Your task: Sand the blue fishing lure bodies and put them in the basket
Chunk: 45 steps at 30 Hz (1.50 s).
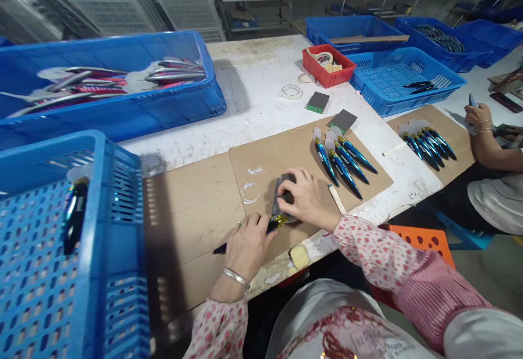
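Observation:
My left hand [247, 242] is closed over a dark fishing lure [278, 221], pressing it against the cardboard sheet [192, 201]. The lure's pointed end sticks out to the left and its yellowish end shows to the right of my fingers. In the fingers of my right hand [305, 194] is a dark grey sanding block [280, 187], its lower edge at the lure's yellowish end. Whether they touch is hard to make out. Several shiny blue lures [345, 171] with translucent lips lie in a group to the right.
A blue crate [92, 228] with one lure stands close at left; another blue bin [212, 89] holds pinkish lures. Two sanding blocks [317, 102], a tape roll [291, 92] and a red bin [333, 78] sit farther back. A co-worker's hand [478, 114] is at right.

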Available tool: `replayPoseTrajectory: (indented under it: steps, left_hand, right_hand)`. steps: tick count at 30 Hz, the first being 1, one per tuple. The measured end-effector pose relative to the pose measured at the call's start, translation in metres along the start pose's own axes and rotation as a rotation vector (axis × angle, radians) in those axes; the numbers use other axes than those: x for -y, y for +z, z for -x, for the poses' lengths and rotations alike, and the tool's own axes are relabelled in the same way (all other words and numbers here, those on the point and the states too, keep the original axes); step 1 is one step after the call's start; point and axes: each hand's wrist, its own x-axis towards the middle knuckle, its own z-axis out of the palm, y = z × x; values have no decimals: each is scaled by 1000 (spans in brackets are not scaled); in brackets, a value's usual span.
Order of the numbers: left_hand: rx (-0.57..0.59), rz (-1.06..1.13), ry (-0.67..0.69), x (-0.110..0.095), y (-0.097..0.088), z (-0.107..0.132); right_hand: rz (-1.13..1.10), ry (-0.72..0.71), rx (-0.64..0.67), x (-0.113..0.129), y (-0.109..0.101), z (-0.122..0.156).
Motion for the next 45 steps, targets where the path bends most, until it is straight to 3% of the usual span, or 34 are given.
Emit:
replayPoseTrajectory:
  steps: [14, 32, 45]
  left_hand:
    - [16, -7, -15, -1, -2, 0]
    - [21, 20, -14, -2, -4, -1]
    - [30, 47, -23, -1, -6, -1]
  right_hand:
    - [5, -52, 4, 5, 2, -5]
    - [37, -5, 23, 11, 5, -6]
    - [22, -24, 34, -3, 1, -3]
